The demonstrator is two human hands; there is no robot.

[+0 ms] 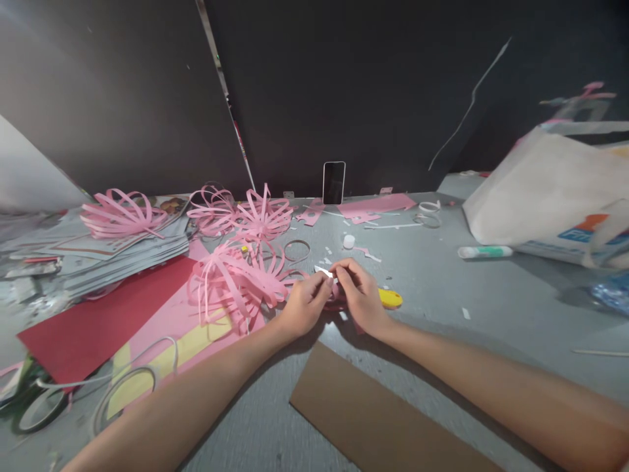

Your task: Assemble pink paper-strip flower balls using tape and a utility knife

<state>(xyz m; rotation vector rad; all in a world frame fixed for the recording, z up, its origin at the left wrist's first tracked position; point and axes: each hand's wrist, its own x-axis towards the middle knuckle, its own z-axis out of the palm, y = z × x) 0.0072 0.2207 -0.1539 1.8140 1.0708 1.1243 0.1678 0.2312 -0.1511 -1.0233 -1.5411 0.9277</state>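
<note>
My left hand (309, 301) and my right hand (362, 295) meet over the middle of the table, thumbs and fingertips pinched close together. A small white strip (323, 271) sticks out from between the fingertips, apparently gripped by the left. What the right fingertips hold is hidden; something pinkish shows between the hands. A yellow rounded handle (390, 299) pokes out beyond my right hand. To the left of my left hand lie looped pink paper-strip balls (240, 278). Behind my fingers stands a small white cap (348, 242), among white scraps.
Brown cardboard (368, 406) lies in front of me. A phone (334, 183) leans on the dark back panel. Red paper (108, 318), stacked papers (132, 249) and green-handled scissors (42, 413) are left; a marker (485, 252) and white bag (535, 190) are right.
</note>
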